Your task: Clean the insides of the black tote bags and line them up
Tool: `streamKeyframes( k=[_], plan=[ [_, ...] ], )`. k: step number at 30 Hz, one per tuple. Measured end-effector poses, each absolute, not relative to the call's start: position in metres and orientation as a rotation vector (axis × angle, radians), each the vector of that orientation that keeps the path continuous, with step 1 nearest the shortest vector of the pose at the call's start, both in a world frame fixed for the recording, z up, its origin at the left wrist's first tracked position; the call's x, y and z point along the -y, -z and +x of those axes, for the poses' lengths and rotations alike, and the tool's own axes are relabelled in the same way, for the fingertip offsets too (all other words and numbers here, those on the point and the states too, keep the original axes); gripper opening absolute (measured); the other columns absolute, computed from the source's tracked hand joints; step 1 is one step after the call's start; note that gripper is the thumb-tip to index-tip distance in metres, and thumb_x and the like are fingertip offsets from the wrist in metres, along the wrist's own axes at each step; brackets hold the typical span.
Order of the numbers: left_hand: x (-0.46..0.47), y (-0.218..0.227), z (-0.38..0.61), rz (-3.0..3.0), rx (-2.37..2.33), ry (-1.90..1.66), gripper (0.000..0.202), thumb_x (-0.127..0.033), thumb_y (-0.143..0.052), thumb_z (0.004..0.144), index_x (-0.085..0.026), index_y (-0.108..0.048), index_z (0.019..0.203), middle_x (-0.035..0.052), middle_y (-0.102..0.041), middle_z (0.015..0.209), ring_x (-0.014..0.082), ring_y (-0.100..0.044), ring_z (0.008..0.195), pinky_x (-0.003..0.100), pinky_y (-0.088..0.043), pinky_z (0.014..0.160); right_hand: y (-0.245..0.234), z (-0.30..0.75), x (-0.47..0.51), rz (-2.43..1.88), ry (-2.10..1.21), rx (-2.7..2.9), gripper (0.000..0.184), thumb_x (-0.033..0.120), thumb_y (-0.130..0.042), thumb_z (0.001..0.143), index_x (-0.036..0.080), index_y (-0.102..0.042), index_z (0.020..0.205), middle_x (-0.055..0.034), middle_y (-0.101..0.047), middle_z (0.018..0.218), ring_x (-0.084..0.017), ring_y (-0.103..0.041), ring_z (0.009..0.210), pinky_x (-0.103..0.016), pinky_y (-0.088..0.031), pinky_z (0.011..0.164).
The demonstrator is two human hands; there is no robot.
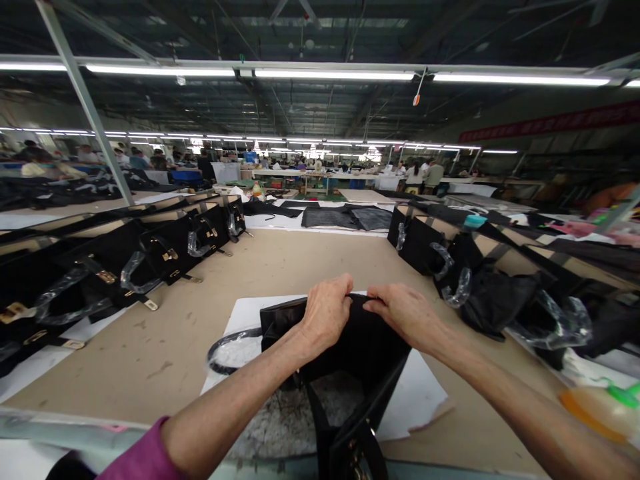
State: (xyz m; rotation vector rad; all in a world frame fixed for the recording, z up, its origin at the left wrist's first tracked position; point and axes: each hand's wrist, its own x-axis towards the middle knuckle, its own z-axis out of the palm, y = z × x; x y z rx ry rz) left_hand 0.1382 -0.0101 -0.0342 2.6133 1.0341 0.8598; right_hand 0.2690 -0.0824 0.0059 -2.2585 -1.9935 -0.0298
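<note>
A black handbag (385, 353) stands in front of me on the table, its mouth facing up and its dark inside showing. My left hand (327, 310) pinches the far rim of the bag near its middle. Just to the right, my right hand (400, 310) grips the same rim between thumb and fingers. A wrapped handle loop (225, 353) sticks out on the bag's left side. Straps and metal fittings (357, 453) hang at the near side, partly cut off by the frame. White sheets (425, 393) lie beneath the bag.
Rows of black handbags with plastic-wrapped handles stand along the left (120, 247) and right (425, 243) of the brown-covered table (300, 257). Flat black pieces (345, 217) lie at the far end. A bottle with orange liquid (597, 410) is at the right edge. People work far behind.
</note>
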Motion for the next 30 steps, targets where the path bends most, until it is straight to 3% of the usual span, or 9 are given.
streamKeyframes(
  k=[4, 9, 11, 16, 22, 30],
  plan=[
    [0.01, 0.03, 0.138, 2.534, -1.004, -0.855, 0.021, -0.011, -0.044, 0.07, -0.022, -0.045, 0.088, -0.0026, -0.056, 0.072, 0.0141, -0.053, 0.067, 0.024, -0.037, 0.062, -0.003, 0.268, 0.076, -2.074, -0.023, 2.104, 0.014, 0.028, -0.045, 0.08, 0.024, -0.058, 0.085, 0.0018, -0.059, 0.069, -0.013, -0.053, 0.067, -0.021, -0.029, 0.056],
    [0.017, 0.014, 0.092, 2.588, -0.984, -0.792, 0.051, -0.021, -0.06, 0.064, -0.02, -0.04, 0.11, 0.006, -0.052, 0.109, 0.0208, -0.045, 0.102, 0.03, -0.037, 0.082, 0.001, 0.273, 0.071, -2.042, -0.033, 2.171, 0.019, 0.033, -0.041, 0.082, 0.022, -0.055, 0.073, 0.0019, -0.057, 0.063, -0.013, -0.052, 0.063, -0.021, -0.029, 0.054],
    [0.021, 0.012, 0.063, 2.577, -1.12, -0.763, 0.062, -0.028, -0.066, 0.058, -0.021, -0.04, 0.114, 0.0071, -0.048, 0.113, 0.0238, -0.04, 0.106, 0.033, -0.035, 0.084, 0.003, 0.275, 0.07, -2.068, -0.022, 2.165, 0.021, 0.034, -0.04, 0.083, 0.022, -0.055, 0.075, 0.0013, -0.058, 0.065, -0.014, -0.053, 0.065, -0.022, -0.03, 0.056],
    [0.018, 0.025, 0.019, 2.309, -1.258, -0.669, 0.046, -0.029, -0.065, 0.058, -0.024, -0.052, 0.102, 0.0013, -0.055, 0.09, 0.0184, -0.05, 0.084, 0.027, -0.038, 0.071, 0.005, 0.27, 0.068, -2.117, 0.079, 2.175, 0.02, 0.031, -0.038, 0.084, 0.023, -0.056, 0.082, -0.0014, -0.06, 0.07, -0.016, -0.055, 0.071, -0.023, -0.031, 0.059],
    [0.003, 0.041, 0.02, 1.871, -0.91, -0.639, 0.025, -0.02, -0.058, 0.062, -0.014, -0.059, 0.086, -0.0031, -0.054, 0.064, 0.0107, -0.05, 0.061, 0.019, -0.036, 0.055, 0.002, 0.268, 0.06, -2.054, 0.116, 2.259, 0.023, 0.037, -0.04, 0.083, 0.022, -0.056, 0.075, -0.0013, -0.059, 0.067, -0.017, -0.055, 0.067, -0.024, -0.032, 0.058],
    [-0.016, 0.047, 0.01, 1.69, -0.676, -0.531, 0.022, -0.023, -0.057, 0.064, -0.011, -0.063, 0.083, 0.0013, -0.062, 0.074, 0.0128, -0.053, 0.067, 0.02, -0.039, 0.062, -0.003, 0.28, 0.053, -1.939, -0.164, 2.321, 0.024, 0.036, -0.038, 0.082, 0.022, -0.053, 0.068, 0.004, -0.052, 0.056, -0.012, -0.049, 0.057, -0.022, -0.032, 0.056]
  ],
)
